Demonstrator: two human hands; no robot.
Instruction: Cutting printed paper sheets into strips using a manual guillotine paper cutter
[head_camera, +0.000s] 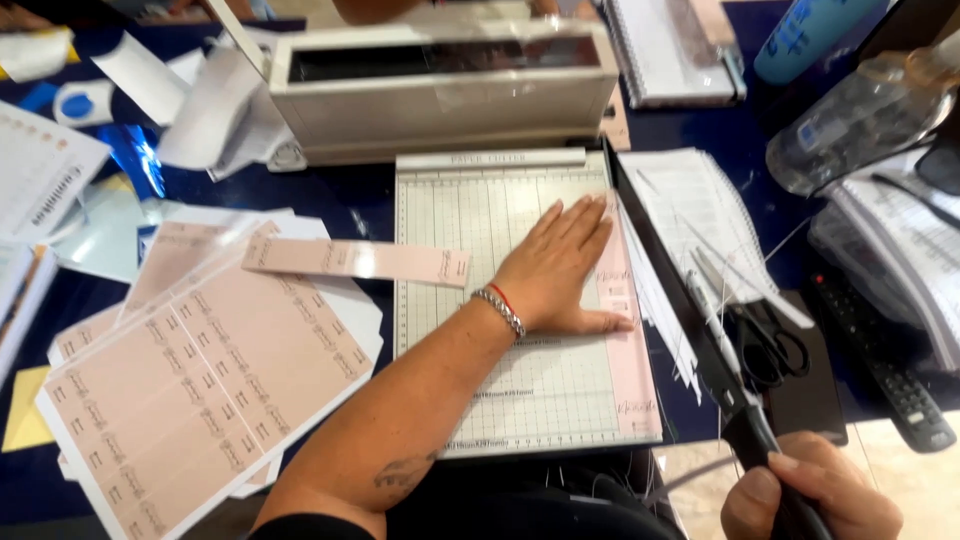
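pale pink printed strip (628, 330) lying flat along right edge of gridded paper cutter (480, 230), black blade arm (690, 330) raised

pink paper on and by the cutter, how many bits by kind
Pink strip under the left hand at the blade edge of the paper cutter: 1
Loose pink strip lying off the cutter's left edge: 1
Printed pink sheets in the pile at left: at least 2, overlapping
Total: at least 4

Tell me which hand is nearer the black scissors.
Right. The right hand grips the cutter's handle just below the black scissors; the left hand lies flat on the pink sheet, farther left.
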